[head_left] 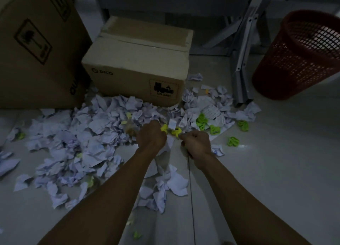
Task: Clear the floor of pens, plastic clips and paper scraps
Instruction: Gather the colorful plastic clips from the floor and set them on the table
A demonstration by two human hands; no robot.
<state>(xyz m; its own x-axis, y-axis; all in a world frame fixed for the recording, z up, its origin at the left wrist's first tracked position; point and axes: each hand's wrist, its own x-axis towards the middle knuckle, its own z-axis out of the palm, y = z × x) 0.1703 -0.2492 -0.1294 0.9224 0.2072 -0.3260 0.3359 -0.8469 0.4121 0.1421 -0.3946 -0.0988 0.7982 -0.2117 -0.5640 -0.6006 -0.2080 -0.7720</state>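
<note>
We are reaching both bare arms out over a pale tiled floor [266,171] in a dim room. Close to us, a tiny green clip [137,235] is lying by itself on the tiles. A bit farther on, crumpled paper scraps [77,140] are lying in a big messy pile that is spreading left and ahead of our arms.

Our left hand [151,136] is curling into a fist with its back to us. A yellow clip [164,128] is poking out at its far side, touching the fingers, so the hand seems to be holding it. Our right hand [196,143] is curling up too, just beside the left one. Another yellow clip [176,131] is sitting right at its fingertips, but we cannot tell if the hand is gripping it.

To the right of our hands, a green clip [233,141] is lying on bare floor. More green clips [201,121] are lying on the papers a bit farther away. We are not spotting any pens.

Behind the pile, a small cardboard box [139,61] is sitting on the floor, with a big cardboard box [36,42] just left of it. Far right, a red mesh bin [301,57] is leaning beside a grey metal frame [242,61].
</note>
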